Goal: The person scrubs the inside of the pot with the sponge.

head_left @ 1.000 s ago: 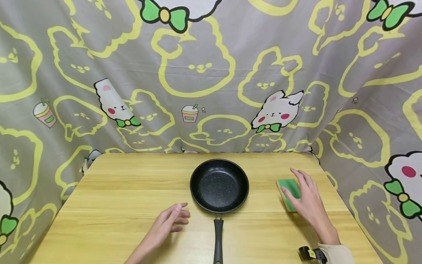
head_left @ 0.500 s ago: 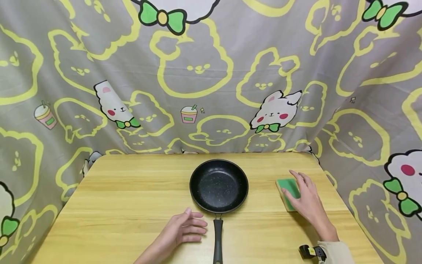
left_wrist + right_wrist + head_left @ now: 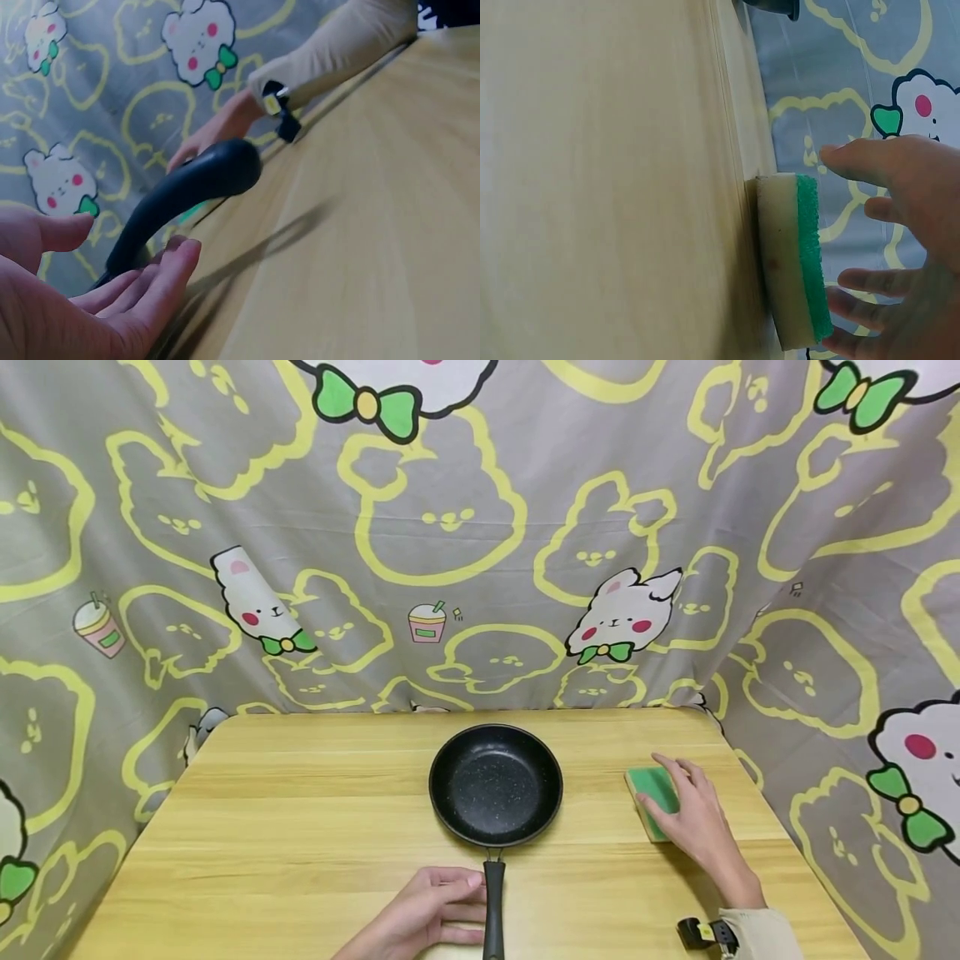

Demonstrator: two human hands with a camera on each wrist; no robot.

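Observation:
A black frying pan (image 3: 496, 785) rests on the table with its dark handle (image 3: 493, 906) toward the near edge. My left hand (image 3: 427, 910) is at the left side of that handle. In the left wrist view its fingers (image 3: 161, 292) stretch out under the handle, and the thumb stands apart from it. On the right lies a sponge (image 3: 649, 783), green on top and cream below. Over it hovers my right hand (image 3: 701, 822), thumb and fingers spread. The right wrist view shows a gap between the thumb and the sponge's green face (image 3: 810, 255).
The wooden table (image 3: 300, 793) has a light grain. A grey curtain (image 3: 465, 560) with yellow animal outlines hangs behind it and on both sides. A black strap device (image 3: 705, 933) sits on my right wrist, by a beige sleeve (image 3: 761, 935).
My left hand has moved right and nearer, from left of the pan to its handle. The right hand stays over the sponge; pan and sponge have not moved on the table.

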